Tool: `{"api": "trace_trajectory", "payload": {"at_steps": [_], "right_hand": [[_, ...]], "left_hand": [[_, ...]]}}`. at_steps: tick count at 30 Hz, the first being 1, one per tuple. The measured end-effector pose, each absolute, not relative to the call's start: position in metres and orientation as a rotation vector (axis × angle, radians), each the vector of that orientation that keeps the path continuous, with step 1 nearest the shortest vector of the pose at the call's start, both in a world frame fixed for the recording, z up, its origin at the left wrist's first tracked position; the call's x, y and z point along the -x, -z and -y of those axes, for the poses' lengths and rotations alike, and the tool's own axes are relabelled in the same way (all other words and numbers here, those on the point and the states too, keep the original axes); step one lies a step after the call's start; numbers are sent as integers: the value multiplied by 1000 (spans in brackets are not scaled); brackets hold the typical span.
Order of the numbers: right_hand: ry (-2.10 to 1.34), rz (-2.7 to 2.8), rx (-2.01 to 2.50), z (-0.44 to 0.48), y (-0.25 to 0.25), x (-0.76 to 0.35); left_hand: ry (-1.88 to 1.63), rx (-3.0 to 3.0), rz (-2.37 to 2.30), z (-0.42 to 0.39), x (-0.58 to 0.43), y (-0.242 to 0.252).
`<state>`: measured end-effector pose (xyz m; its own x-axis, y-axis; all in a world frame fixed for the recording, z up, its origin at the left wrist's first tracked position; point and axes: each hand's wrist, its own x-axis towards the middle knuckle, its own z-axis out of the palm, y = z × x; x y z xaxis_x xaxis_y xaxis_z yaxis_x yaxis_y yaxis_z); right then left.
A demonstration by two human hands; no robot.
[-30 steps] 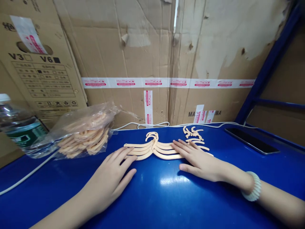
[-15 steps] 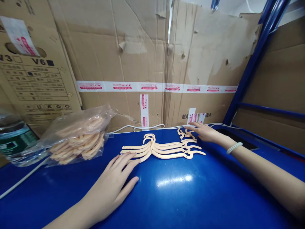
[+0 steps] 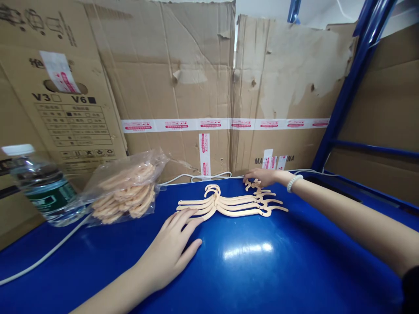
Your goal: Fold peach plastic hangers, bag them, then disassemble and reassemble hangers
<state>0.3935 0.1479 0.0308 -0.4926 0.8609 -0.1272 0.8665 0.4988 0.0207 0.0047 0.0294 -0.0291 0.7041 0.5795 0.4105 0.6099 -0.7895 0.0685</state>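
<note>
Several peach-coloured hanger-shaped pieces (image 3: 234,213) lie in an overlapping row on the blue table, their curved hooks towards the back. My left hand (image 3: 178,244) rests with spread fingers on the left ends of the nearest pieces. Behind the right end of the row, my right hand (image 3: 262,176) reaches down over a small group of curved peach pieces (image 3: 252,185). Its fingers are bent downward, and whether they grip a piece is too small to tell. A beaded bracelet circles my right wrist.
At the left, a clear plastic bag (image 3: 131,183) of more peach pieces stands beside a water bottle (image 3: 49,192). A white cable (image 3: 52,253) crosses the table. Cardboard (image 3: 176,91) lines the back, and a blue metal post (image 3: 343,96) rises at the right.
My right hand has moved left and down onto the small pieces, its fingers now bent. The view has shifted left, showing more of the bottle. My left hand stays on the row.
</note>
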Motion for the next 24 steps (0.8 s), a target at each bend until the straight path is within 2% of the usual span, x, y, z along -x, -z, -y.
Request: {"api": "trace_trajectory", "payload": {"at_steps": [16,24], "right_hand": [[96,-2525,-1932,-145,-19,-431],[179,-2654,-1886,-145,-17,-422]], "left_hand": [[642,2846,998,-30,-5,29],[631,2857,1009,-30,-5,30]]}}
